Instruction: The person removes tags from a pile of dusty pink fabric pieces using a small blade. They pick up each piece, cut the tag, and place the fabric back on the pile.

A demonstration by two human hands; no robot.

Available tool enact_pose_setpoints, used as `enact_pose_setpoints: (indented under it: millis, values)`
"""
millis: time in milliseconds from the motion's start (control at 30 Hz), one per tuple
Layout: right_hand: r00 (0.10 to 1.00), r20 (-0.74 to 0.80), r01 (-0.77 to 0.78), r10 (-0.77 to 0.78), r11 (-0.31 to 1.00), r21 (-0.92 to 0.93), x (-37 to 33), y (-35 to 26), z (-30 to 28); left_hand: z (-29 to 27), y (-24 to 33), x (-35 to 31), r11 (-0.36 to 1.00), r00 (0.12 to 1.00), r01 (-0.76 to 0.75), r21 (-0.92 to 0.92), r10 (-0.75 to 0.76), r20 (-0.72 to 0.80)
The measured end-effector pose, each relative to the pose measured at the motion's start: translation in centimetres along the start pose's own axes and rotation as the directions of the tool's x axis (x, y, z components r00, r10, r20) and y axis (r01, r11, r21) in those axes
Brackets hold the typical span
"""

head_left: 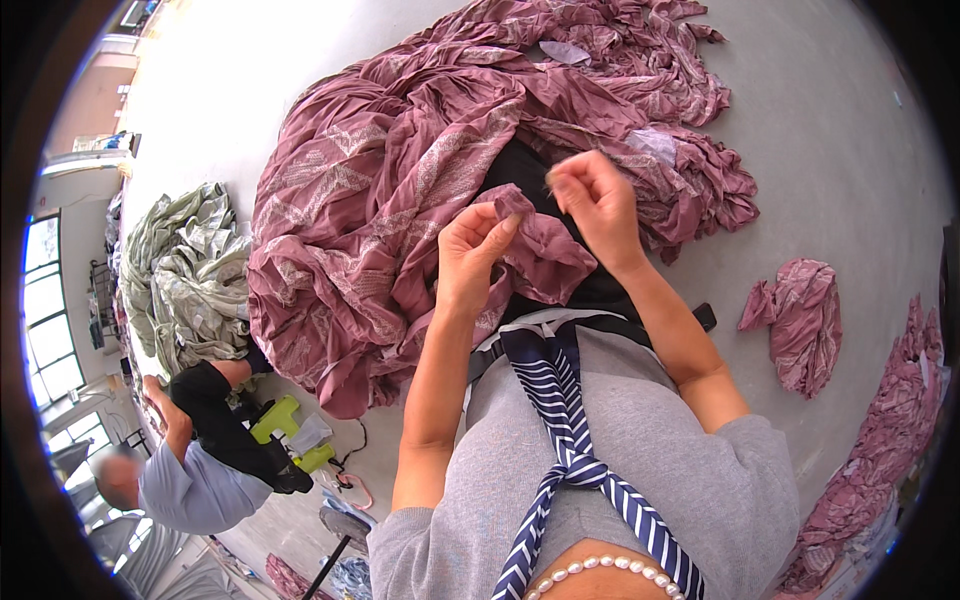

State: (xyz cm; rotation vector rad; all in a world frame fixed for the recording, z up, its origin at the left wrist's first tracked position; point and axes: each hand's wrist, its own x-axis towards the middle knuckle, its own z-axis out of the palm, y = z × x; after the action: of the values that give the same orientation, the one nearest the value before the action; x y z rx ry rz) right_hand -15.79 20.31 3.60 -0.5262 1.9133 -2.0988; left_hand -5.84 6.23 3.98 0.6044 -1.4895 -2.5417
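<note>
A big heap of dusty-pink fabric (pixel 340 190) with pale patterned bands spreads in front of me and over my lap. My left hand (pixel 472 252) pinches a gathered edge of this cloth between thumb and fingers, and a fold of it hangs down to the right. My right hand (pixel 600 205) is raised just right of that edge, apart from it. Its thumb and fingertips are pressed together; whatever they hold, if anything, is too small to make out. Dark trousers (pixel 512 170) show between the folds under my hands.
A pale green fabric pile (pixel 185 270) lies at the left. Near it a person (pixel 200 470) sits beside a lime-green stool (pixel 285 425). A small pink bundle (pixel 805 325) rests on the grey floor at right, with a longer pink heap (pixel 880 440) beyond.
</note>
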Motion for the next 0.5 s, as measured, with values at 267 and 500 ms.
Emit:
enact_pose_setpoints:
  millis: [267, 500]
  values:
    - [0.971, 0.225, 0.173, -0.086, 0.9, -0.399, -1.6, -1.6, -0.3, -1.5, -0.3, 0.9, 0.997, 0.998, -0.054, -0.061, 0.051, -0.038]
    - [0.926, 0.329, -0.257, 0.186, 0.948, 0.189, 0.8, -1.4, -2.8, -2.4, 2.6, 0.6, 0.969, 0.986, 0.127, -0.211, -0.101, 0.13]
